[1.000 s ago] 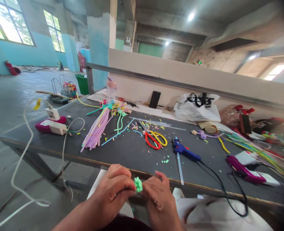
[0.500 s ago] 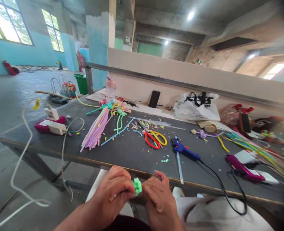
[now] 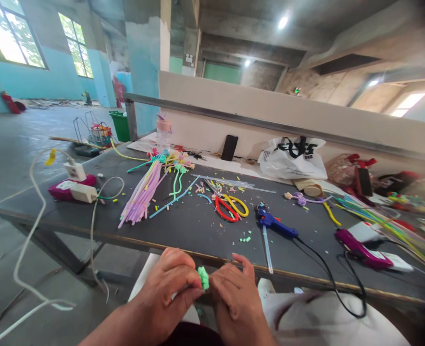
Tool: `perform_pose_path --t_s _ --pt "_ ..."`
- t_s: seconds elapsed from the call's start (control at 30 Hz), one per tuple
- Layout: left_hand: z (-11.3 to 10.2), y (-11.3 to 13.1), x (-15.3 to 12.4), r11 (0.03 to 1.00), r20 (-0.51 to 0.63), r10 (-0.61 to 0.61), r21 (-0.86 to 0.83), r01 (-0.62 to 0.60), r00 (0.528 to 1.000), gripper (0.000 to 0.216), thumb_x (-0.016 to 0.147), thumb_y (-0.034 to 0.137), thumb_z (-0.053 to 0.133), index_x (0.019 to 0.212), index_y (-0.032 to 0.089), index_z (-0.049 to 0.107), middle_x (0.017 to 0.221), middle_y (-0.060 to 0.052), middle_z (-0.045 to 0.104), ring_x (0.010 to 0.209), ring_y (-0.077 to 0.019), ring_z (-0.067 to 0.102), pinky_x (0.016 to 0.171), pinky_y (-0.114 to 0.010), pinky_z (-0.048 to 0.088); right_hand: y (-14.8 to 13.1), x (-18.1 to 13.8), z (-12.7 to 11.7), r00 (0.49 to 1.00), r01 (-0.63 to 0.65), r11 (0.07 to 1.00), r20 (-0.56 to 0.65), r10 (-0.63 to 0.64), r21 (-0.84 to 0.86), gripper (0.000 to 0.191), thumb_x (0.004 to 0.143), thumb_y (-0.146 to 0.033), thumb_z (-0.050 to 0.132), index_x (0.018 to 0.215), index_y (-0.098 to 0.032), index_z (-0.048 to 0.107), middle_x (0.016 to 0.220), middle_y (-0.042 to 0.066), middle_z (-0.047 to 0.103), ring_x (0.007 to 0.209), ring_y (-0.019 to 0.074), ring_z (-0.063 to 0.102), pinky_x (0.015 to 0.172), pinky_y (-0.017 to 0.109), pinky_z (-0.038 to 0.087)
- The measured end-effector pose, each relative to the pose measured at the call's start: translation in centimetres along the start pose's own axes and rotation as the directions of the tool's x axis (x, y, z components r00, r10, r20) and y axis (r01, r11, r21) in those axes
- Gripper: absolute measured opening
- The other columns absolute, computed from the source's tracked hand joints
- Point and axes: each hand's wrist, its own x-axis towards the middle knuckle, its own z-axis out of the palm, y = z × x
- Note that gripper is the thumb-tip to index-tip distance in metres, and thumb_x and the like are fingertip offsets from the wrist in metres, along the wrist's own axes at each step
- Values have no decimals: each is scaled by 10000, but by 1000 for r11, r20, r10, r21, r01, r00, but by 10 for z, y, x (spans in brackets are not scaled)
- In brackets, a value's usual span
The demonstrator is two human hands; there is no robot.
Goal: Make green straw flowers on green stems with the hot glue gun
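Note:
Just below the near edge of the dark table (image 3: pixel 198 226), my left hand (image 3: pixel 169 288) and my right hand (image 3: pixel 234 298) are pressed together. Both pinch a small green fuzzy piece (image 3: pixel 203 278) held between the fingertips. Each hand has its fingers curled closed around it. On the table ahead lie red and yellow scissors (image 3: pixel 230 207) and a blue glue gun (image 3: pixel 273 223) with a clear glue stick pointing toward me. A bundle of purple and pastel fuzzy sticks (image 3: pixel 143 192) lies to the left.
A power strip (image 3: pixel 79 192) with white cables sits at the left end. A purple glue gun (image 3: pixel 360 247), more coloured sticks, a white plastic bag (image 3: pixel 292 158), a black phone (image 3: pixel 229 147) and a bottle (image 3: pixel 163 132) lie toward the back and right. Small green scraps dot the tabletop.
My hands have drawn slightly closer together and the green piece sits deeper between the fingers. The view has shifted a little to the right.

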Motion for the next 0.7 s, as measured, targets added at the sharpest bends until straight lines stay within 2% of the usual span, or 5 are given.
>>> perform_pose_path --t_s 0.17,0.27,0.37,0.57,0.7 --pt "-2 -3 0 997 -30 -25 -67 23 999 121 848 124 505 758 179 564 735 -14 536 721 -122 506 689 -236 418 5 -3 1 999 -26 997 29 24 74 220 761 -36 407 634 -204 472 547 -74 564 527 89 530 895 360 261" --pt "-10 -5 0 994 -125 -79 -80 69 989 161 851 90 475 900 201 581 828 -28 545 795 -127 532 694 -217 442 9 -5 1 987 -117 974 134 92 192 225 876 -173 427 665 -213 494 579 -68 568 561 92 547 870 323 327" --pt "-16 -7 -1 990 -214 -137 -51 129 967 202 833 75 489 958 209 572 907 -39 530 817 -124 538 691 -207 461 10 -5 -1 974 -183 936 184 131 302 240 919 -311 408 729 -219 524 653 -39 577 621 111 552 816 298 394" --pt "-13 -1 1 999 -118 -23 -47 17 993 189 804 57 533 922 199 575 840 -33 551 803 -135 538 689 -221 478 7 -1 -9 966 -215 897 216 139 387 309 936 -405 354 827 -219 576 686 -7 548 665 130 528 711 275 432" --pt "-9 2 2 998 -71 40 -37 -43 997 155 812 71 540 913 179 585 824 -37 543 770 -132 519 701 -238 459 7 -2 -7 974 -167 910 206 92 380 315 946 -396 335 860 -229 587 706 -6 579 679 127 540 709 271 423"
